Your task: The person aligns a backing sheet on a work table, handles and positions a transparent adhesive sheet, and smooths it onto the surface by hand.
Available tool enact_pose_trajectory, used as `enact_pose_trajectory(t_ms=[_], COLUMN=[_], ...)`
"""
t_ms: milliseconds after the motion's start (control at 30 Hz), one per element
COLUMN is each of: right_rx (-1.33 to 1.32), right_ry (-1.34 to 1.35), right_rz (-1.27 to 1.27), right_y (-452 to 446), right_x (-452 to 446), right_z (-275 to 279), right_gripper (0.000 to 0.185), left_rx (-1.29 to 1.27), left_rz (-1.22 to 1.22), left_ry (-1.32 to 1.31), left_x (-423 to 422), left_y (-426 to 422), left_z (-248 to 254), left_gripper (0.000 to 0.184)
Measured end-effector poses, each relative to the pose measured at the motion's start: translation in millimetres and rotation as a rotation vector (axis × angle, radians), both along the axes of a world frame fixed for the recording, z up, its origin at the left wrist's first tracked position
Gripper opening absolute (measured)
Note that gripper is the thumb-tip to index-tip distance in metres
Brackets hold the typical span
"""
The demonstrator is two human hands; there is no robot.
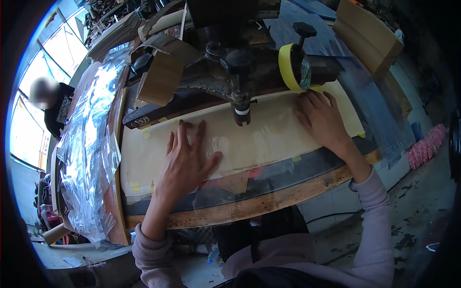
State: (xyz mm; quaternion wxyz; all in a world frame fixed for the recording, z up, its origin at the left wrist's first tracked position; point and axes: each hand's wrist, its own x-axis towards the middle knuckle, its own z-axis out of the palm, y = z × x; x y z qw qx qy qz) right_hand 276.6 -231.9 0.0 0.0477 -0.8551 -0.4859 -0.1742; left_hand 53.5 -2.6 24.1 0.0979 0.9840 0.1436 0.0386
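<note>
A long cream sheet (261, 137) lies across the dark work surface, its far edge along a dark bar (192, 106) of the machine. My left hand (185, 161) rests on the sheet's left half, fingers spread and pointing to the bar. On the right part of the sheet lies my right hand (324, 120), its fingers apart near the bar, just below a roll of yellow tape (288, 67). Between my hands, the machine's forked metal tip (242, 117) hangs over the sheet. Small yellow tape pieces (135, 186) sit at the sheet's edges.
Crumpled clear plastic (89, 144) covers the left side. A cardboard piece (161, 79) stands behind my left hand, and a cardboard box (367, 38) is at the back right. The wooden front edge (259, 205) runs before me. Another person (55, 103) is at the far left.
</note>
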Motion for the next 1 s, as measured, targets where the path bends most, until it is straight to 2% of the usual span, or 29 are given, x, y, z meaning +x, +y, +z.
enact_pose_trajectory(t_ms=[67, 267, 400, 600, 700, 1000], right_rx=[-0.009, 0.070, 0.135, 0.129, 0.187, 0.232], right_ry=[0.016, 0.040, 0.104, -0.019, 0.014, 0.026], right_rz=[-0.015, 0.026, 0.050, 0.079, 0.114, 0.118], right_y=[-3.0, -4.7, -2.4, -1.4, -0.6, 2.4], right_x=[-2.7, -3.9, -3.0, -1.7, -1.3, 0.1], right_z=[-0.8, -2.5, -1.9, -4.1, -6.1, -9.7], right_gripper=[0.042, 0.046, 0.043, 0.034, 0.032, 0.030], left_rx=[0.169, 0.214, 0.217, 0.218, 0.146, 0.206], left_rz=[-0.014, -0.037, -0.004, -0.005, 0.006, 0.004], left_ry=[0.013, -0.012, 0.031, -0.051, -0.061, -0.101], left_x=[-4.9, -7.7, -5.8, -7.1, -7.7, -9.5], left_y=[-0.3, -1.1, -1.9, -2.3, -1.6, -0.8], left_z=[-3.8, -9.0, -8.8, -12.1, -10.8, -10.0], left_gripper=[0.071, 0.076, 0.075, 0.073, 0.074, 0.073])
